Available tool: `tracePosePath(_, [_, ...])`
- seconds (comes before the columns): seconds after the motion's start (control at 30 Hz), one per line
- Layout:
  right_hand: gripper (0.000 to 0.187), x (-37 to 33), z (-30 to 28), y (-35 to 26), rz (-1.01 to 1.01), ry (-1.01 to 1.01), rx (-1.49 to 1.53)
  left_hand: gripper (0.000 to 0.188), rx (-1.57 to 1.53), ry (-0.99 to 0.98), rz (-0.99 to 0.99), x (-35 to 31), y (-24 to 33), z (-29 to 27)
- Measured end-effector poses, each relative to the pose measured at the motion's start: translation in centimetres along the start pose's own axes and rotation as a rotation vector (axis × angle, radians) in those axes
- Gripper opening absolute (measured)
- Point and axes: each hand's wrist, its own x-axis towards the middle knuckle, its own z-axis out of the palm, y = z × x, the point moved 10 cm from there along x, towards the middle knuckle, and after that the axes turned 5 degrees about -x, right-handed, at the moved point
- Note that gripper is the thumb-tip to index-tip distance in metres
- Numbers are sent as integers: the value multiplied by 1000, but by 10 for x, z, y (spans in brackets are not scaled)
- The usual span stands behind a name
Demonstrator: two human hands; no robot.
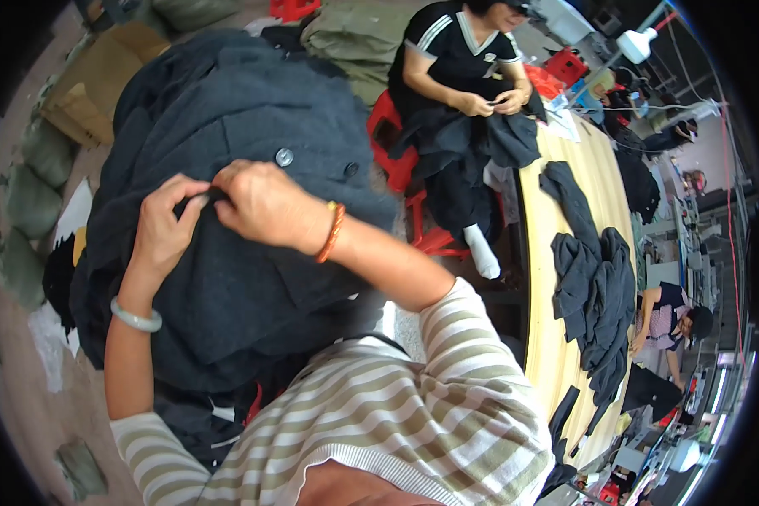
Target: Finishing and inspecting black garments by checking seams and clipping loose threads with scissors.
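A large heap of dark navy cloth, a buttoned garment [253, 110] on top, spreads out in front of me. My left hand [162, 223] pinches a bit of the garment between thumb and forefinger. Right beside it, my right hand [266, 202] is closed on the same spot, its fingertips nearly meeting the left ones. A small dark piece shows between the fingertips; whether it is a button or a fold cannot be made out. Beyond my right hand lie a shiny round button [284, 158] and a darker button [351, 169] on the cloth.
A co-worker [464, 76] sits on a red stool [388, 139] at the far right, handling dark cloth. Along the right runs a pale wooden table [544, 253] with dark garments [594, 287]. An open cardboard box [101, 80] and stuffed green sacks [32, 202] stand at left.
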Motion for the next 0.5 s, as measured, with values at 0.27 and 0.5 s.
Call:
tracePosePath(0.27, [24,2,-7,-2,-78,-35,31,16,12,-20,-16,5,-11,-2])
tracePosePath(0.5, [24,-29,-16,13,87,-128,6,13,75,65,33,-1,1,4])
